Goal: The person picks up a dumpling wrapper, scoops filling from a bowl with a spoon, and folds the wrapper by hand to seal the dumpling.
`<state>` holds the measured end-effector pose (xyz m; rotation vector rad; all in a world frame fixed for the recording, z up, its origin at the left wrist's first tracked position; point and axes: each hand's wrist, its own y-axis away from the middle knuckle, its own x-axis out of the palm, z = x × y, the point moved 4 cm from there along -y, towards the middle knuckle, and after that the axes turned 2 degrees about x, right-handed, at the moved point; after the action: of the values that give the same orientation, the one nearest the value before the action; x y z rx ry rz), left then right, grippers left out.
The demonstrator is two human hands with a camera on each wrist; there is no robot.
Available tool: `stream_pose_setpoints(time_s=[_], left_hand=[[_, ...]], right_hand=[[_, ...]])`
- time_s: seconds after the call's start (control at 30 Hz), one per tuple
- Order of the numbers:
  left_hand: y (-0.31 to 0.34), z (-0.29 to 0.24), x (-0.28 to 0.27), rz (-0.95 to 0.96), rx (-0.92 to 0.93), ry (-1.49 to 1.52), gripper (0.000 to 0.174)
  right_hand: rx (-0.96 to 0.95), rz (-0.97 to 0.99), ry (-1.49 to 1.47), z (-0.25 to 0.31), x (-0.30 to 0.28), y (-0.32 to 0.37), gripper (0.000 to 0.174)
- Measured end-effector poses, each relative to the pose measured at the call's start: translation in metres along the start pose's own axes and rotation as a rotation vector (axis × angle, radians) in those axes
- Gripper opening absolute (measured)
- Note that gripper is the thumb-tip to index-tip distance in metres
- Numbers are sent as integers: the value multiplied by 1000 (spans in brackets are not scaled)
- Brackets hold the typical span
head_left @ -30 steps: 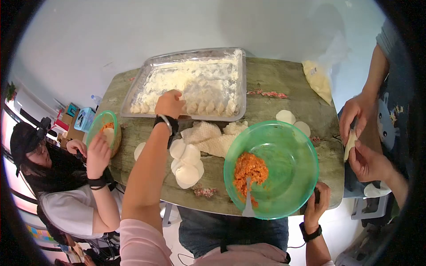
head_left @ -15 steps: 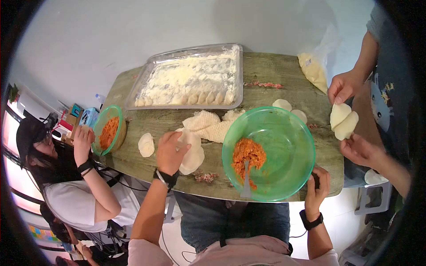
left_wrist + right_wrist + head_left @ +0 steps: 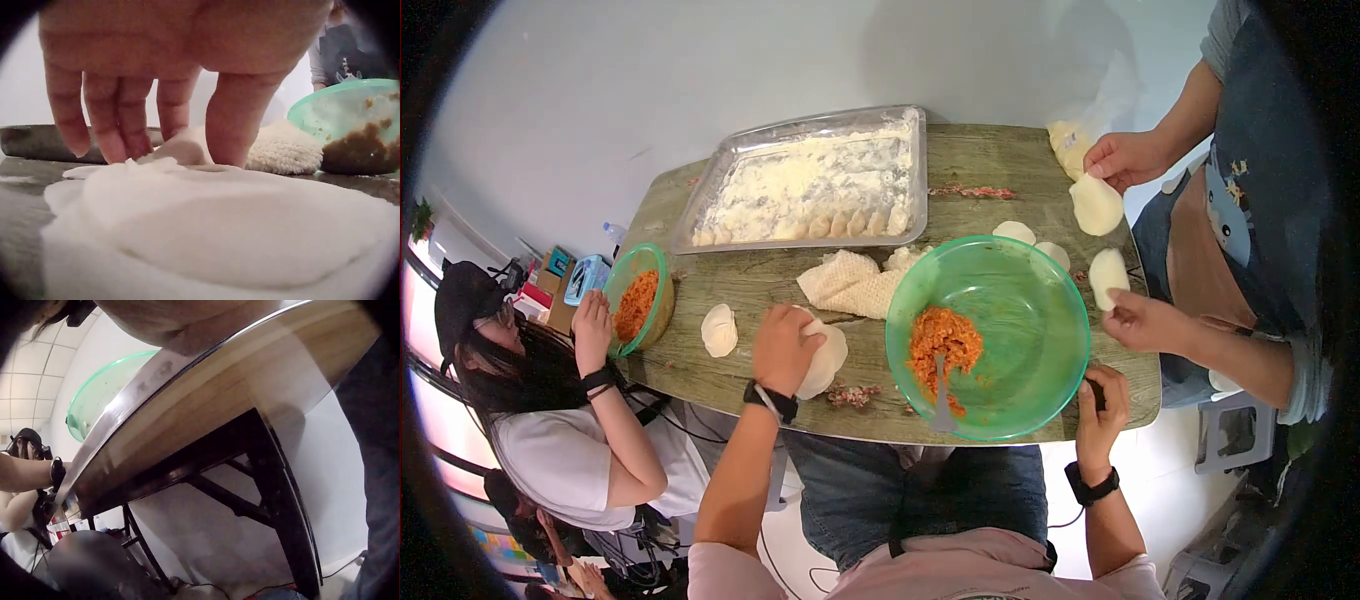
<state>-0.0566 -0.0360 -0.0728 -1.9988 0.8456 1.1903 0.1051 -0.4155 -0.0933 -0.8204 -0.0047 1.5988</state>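
In the head view my left hand [image 3: 788, 350] is over a stack of round white dough wrappers [image 3: 825, 362]. The left wrist view shows the fingers of that hand [image 3: 169, 94] pointing down, spread, with tips touching the far part of the wrappers [image 3: 225, 225], where the dough is slightly ruffled. My right hand [image 3: 1103, 412] rests with loosely bent fingers at the table edge, beside a green bowl [image 3: 1030, 340] of orange filling [image 3: 945, 342] with a spoon handle [image 3: 943, 400]. Its fingertips are hidden in the right wrist view.
A floured metal tray [image 3: 800, 185] holds a row of dumplings [image 3: 855, 224] at the back. Left of my hand lies another wrapper pile [image 3: 719, 330]; a cloth [image 3: 850, 283] lies behind. A person at left sits by a second bowl [image 3: 662, 305]. Hands at right hold wrappers [image 3: 1096, 205].
My left hand came back from the tray to the wrapper stack and stays there. My right hand remains by the bowl. The person at right has moved two wrappers apart.
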Motion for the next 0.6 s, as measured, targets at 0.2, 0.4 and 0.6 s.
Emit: stream_pose_setpoints(time_s=[0.2, 0.4, 0.6], left_hand=[[12, 1, -16, -49, 11, 81, 18], [11, 25, -17, -140, 37, 330, 10], [37, 70, 6, -165, -573, 1655, 23]], right_hand=[[-5, -4, 41, 1, 0, -1, 12], [14, 17, 8, -1, 0, -1, 8], [60, 24, -31, 0, 2, 0, 8]])
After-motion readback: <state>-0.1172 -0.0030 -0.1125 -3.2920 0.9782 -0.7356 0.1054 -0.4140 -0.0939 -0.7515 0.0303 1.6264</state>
